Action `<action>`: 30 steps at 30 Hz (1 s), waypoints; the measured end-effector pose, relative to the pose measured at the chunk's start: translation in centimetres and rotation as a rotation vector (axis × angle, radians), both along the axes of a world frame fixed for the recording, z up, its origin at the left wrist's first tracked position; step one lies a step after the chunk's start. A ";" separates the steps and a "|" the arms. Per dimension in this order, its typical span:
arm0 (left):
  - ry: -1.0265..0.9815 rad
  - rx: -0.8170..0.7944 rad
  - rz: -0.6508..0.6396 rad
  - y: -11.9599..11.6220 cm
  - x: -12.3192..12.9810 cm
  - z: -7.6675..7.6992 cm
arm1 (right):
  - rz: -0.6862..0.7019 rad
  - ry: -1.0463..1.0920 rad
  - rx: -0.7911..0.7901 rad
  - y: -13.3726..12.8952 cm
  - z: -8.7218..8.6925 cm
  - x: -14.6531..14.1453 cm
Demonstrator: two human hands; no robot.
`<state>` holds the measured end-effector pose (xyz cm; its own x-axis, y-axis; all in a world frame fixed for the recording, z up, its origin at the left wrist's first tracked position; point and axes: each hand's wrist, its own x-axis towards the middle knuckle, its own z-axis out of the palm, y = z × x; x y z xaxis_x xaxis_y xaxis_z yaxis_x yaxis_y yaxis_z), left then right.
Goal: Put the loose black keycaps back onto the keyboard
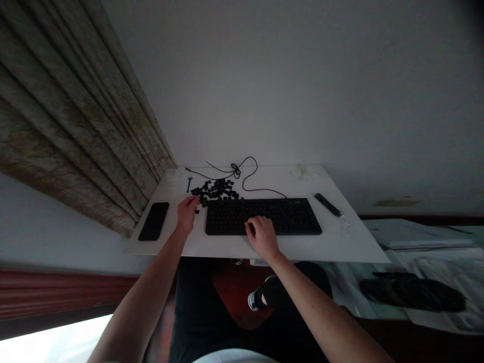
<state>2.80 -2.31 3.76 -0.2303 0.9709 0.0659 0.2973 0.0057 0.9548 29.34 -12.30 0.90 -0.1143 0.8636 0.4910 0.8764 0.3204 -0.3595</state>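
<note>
- While the right hand (pixel 261 237) rests on the black keyboard (pixel 280 217), its fingers (pixel 252 225) curl onto the keys, near the counter's (pixel 287 248) front edge.
- The left hand (pixel 186 215) sits off the keyboard's left end, fingers (pixel 193 200) close together at the pile of loose keycaps (pixel 215 190); any pinch cannot be told.

Pale grey plaster wall (pixel 287 85) filling upper view; faint yellowish stain (pixel 396 202) low on right. Pleated beige curtain with mottled pattern (pixel 75 126) hanging down left side. Dark reddish wooden skirting board (pixel 56 295) below wall at left, bright white patch of daylight (pixel 45 343) in corner beneath. White counter (pixel 351 247) against wall. Right, lower down: white sheets (pixel 446 262) under dark bundle (pixel 412 292), too dim to identify. Room light dim.
</note>
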 end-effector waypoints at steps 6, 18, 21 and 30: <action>-0.574 -0.141 -0.273 -3.5 3.8 1.7 | 0.017 0.032 -0.011 -0.2 0.0 0.1; -0.973 -0.236 -0.417 -8.5 10.4 2.2 | -0.103 0.912 -0.166 -2.2 3.0 -2.4; -1.004 -0.235 -0.414 -9.5 11.5 2.0 | -0.043 1.218 -0.301 -2.9 4.5 -4.0; -0.476 0.053 -0.342 -11.3 12.9 1.3 | -0.084 1.732 -0.537 -3.0 6.5 -4.1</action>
